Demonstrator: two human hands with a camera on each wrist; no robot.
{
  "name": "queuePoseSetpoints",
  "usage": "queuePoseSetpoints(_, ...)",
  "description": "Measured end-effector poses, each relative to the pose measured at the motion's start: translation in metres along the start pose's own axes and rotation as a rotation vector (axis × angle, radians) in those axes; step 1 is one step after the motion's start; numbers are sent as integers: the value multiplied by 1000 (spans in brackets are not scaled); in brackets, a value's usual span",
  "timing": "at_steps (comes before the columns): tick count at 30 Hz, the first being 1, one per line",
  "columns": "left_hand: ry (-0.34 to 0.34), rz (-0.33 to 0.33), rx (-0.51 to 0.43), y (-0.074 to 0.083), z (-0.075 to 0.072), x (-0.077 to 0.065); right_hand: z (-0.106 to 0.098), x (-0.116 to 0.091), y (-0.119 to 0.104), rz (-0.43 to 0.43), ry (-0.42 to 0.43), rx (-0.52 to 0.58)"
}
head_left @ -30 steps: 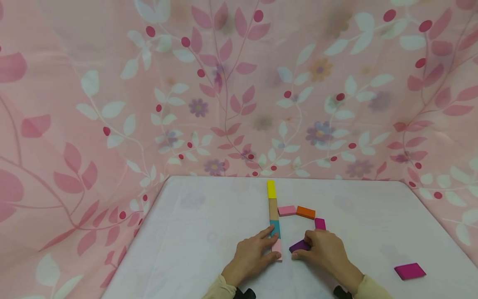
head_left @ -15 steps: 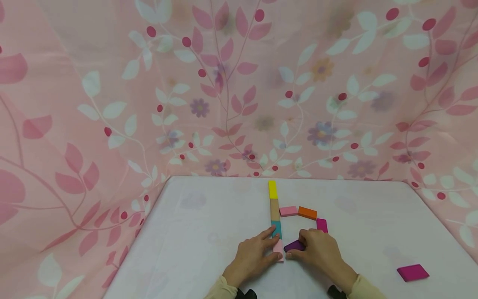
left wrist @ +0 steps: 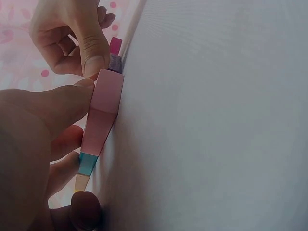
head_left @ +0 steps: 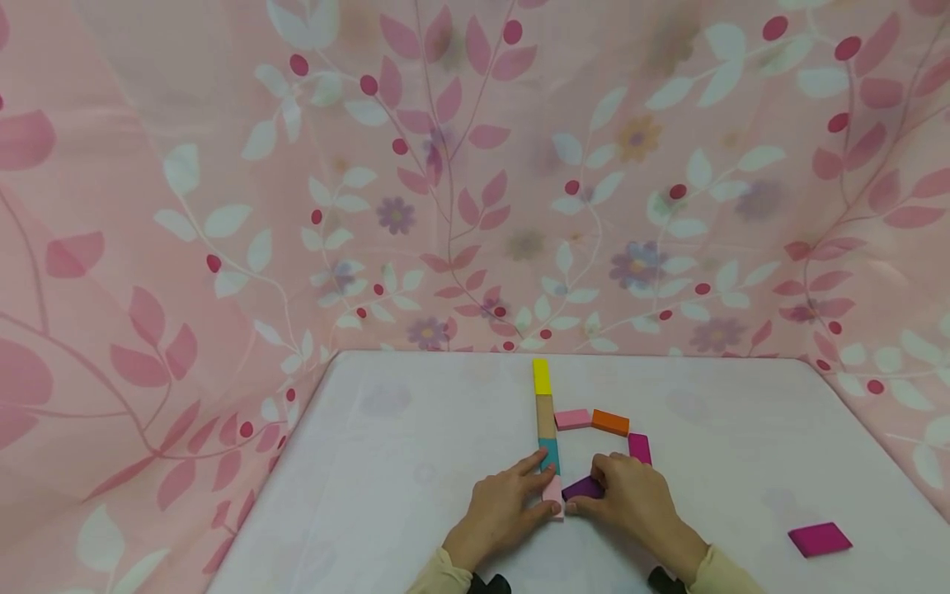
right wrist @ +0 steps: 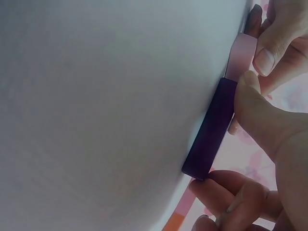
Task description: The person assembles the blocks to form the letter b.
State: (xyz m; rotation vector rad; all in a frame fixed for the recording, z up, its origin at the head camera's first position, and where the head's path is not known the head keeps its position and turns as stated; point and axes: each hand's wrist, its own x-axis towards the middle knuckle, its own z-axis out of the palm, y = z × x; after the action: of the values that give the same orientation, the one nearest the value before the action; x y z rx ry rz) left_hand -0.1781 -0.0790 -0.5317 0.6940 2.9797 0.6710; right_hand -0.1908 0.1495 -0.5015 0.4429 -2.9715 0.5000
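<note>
Blocks lie end to end in a column: yellow [head_left: 542, 376], tan [head_left: 545, 416], teal [head_left: 548, 452] and light pink [head_left: 552, 488]. My left hand [head_left: 499, 510] rests on the near part of this column, thumb on the light pink block and fingertips at the teal one. Beside the light pink block, my right hand [head_left: 638, 501] pinches a dark purple block [right wrist: 210, 127] between its thumb and fingers. One end of the purple block meets the light pink block's side in the right wrist view. Part of the purple block is hidden by the right hand in the head view.
Another pink block [head_left: 572, 420], an orange block [head_left: 611, 422] and a magenta block [head_left: 640, 448] curve rightward from the column. A separate magenta block [head_left: 820, 539] lies at right on the white-covered table [head_left: 334, 462]. Pink floral cloth [head_left: 445, 165] hangs behind.
My right hand has slid the purple block leftward, up to the light pink block. The left hand has stayed on the column.
</note>
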Motion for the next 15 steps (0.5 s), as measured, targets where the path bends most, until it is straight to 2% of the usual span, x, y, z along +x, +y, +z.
queuePoseSetpoints(15, -10, -12, -2, 0, 0, 0, 0, -2, -1, 27, -7, -18)
